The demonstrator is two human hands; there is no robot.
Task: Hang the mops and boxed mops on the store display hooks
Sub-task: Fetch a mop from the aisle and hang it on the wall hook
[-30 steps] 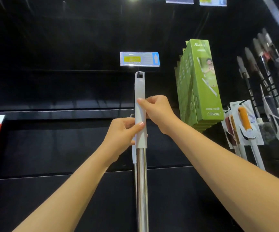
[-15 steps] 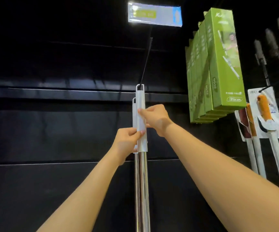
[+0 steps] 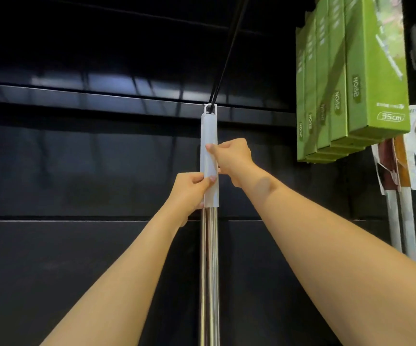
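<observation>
Two mops with pale grey handle grips [image 3: 210, 136] and chrome poles [image 3: 210, 270] hang upright at the centre, one close behind the other. The eye at the top of the front grip sits on a black display hook [image 3: 226, 53] that slants up and to the right. My left hand [image 3: 189, 189] pinches the lower part of the grip from the left. My right hand [image 3: 231, 157] holds the grip from the right, a little higher. The mop heads are below the frame.
Several green boxed mops [image 3: 351, 78] hang at the upper right. Carded tools with white poles [image 3: 406, 161] hang below and right of them. Dark wall panels with a horizontal rail [image 3: 102, 96] fill the background.
The handle went up and its top eye slid onto the black hook. The view tilted down and closer, so the price tag left the top edge. Both hands kept their grip.
</observation>
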